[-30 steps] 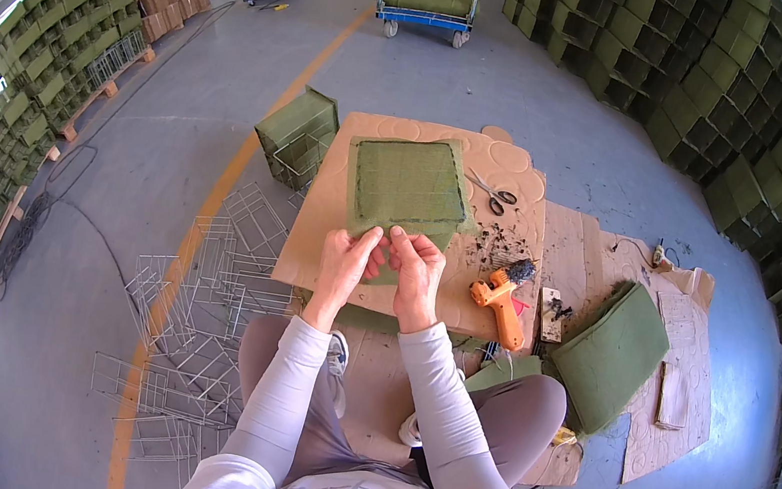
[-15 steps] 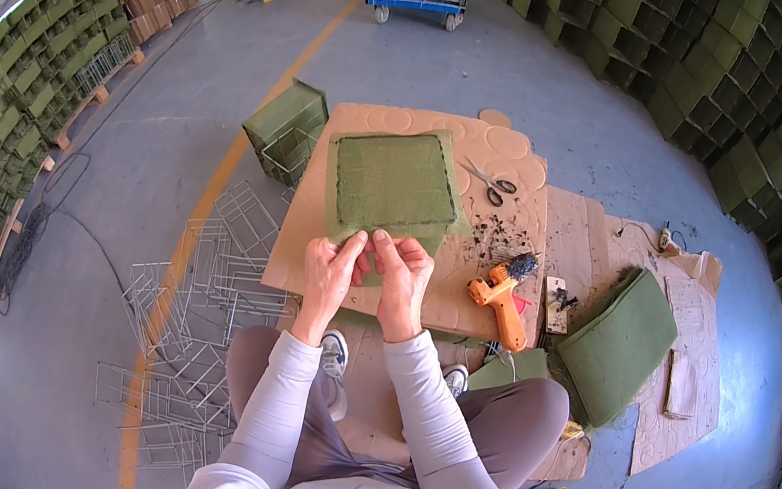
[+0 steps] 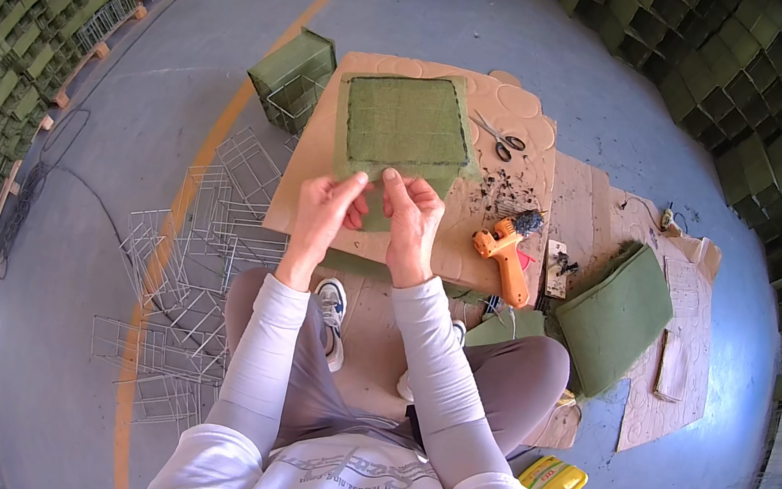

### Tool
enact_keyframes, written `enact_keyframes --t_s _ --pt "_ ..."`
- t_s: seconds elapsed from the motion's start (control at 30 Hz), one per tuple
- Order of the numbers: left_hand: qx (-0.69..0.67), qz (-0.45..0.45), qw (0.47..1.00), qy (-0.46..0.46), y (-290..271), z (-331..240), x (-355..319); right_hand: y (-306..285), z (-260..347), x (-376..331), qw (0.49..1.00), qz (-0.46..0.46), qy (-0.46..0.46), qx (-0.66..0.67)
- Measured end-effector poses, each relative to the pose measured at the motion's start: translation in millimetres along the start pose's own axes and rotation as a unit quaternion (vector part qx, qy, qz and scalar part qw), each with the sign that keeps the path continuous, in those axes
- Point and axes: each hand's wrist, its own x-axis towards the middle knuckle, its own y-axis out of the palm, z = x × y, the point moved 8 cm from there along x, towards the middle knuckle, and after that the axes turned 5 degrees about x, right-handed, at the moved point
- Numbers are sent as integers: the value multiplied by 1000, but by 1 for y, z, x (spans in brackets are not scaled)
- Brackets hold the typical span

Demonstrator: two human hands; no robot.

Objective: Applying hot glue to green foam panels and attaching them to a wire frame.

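Note:
A square green fabric piece (image 3: 404,125) with a dark line of stitching or glue around its panel lies on the cardboard-topped work surface (image 3: 304,186). At its near edge my left hand (image 3: 323,214) is closed, thumb against fingers, pinching the fabric. Just to the right, my right hand (image 3: 412,219) pinches the same edge, its thumb close to the left thumb. A flap of green cloth hangs between the hands. Right of the fabric lie black-handled scissors (image 3: 503,143), dark scraps (image 3: 505,189) and an orange glue gun (image 3: 508,262) with a dark, clogged tip.
Several bare wire frames (image 3: 197,256) are heaped on the floor at left, below a green fabric-covered box (image 3: 292,78). Folded green cloth (image 3: 614,318) lies at right, near a yellow container (image 3: 553,483). Stacked green boxes (image 3: 710,70) line the far right.
The view has tilted, so the table sits higher in the picture. My thumbs have drawn slightly apart along the fabric's near edge. The scissors and glue gun stay in place.

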Motion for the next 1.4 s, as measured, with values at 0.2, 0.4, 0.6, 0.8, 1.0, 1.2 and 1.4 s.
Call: enact_keyframes --t_s 0.2,0.4,0.6,0.8,1.0,1.2,1.4 --pt "-30 9 999 5 -8 -5 2 13 -1 -8 999 36 19 4" --pt "-15 12 1000 7 -7 -6 5 15 -7 -6 999 22 29 -3" --pt "23 3 999 23 -10 -12 6 19 -7 -8 1000 6 15 -13" --pt "15 3 1000 12 -8 -11 10 18 -6 -4 1000 3 -6 -3" --pt "54 7 998 33 -10 -10 4 7 -7 -9 998 37 29 -48" --pt "29 19 999 28 -2 -11 6 -1 11 -4 999 29 -14 8" --pt "26 19 999 28 0 -10 7 -3 6 1 999 -4 -33 12"
